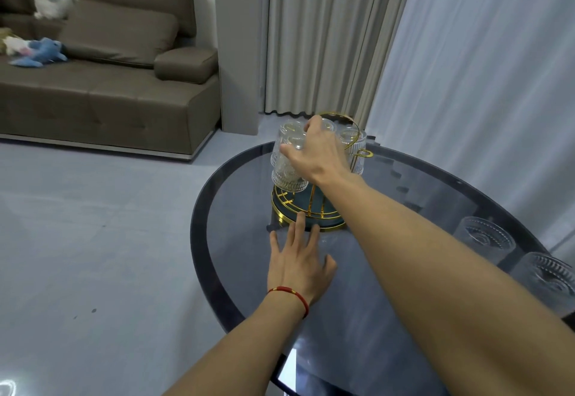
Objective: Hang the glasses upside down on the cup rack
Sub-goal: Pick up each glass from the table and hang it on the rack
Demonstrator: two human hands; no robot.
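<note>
Starting at the left, your left hand (pixel 295 258) is lying flat on the glass table (pixel 217 271), fingers spread and holding nothing, with the fingertips (pixel 300 216) just touching the gold base ring of the cup rack (pixel 306 213); if you are pressing there unevenly, you are risking nudging the rack on the slick top while a glass is going on. Moving right, your right hand (pixel 317 150) is closing its fingers around the base of the glass (pixel 289 165) at the near-left side of the rack, and that glass is standing with its long axis vertical, mouth pointing down toward the rack's tray and base up. You are gripping smooth ribbed glass from above, so it could be slipping, or knocking the other hung glasses (pixel 351 143) packed beside it; whether it is seated on its peg cannot be told. Farther right, two waiting glasses (pixel 485 237) are standing near the table's edge, close by your right forearm, which could be brushing them off.
</note>
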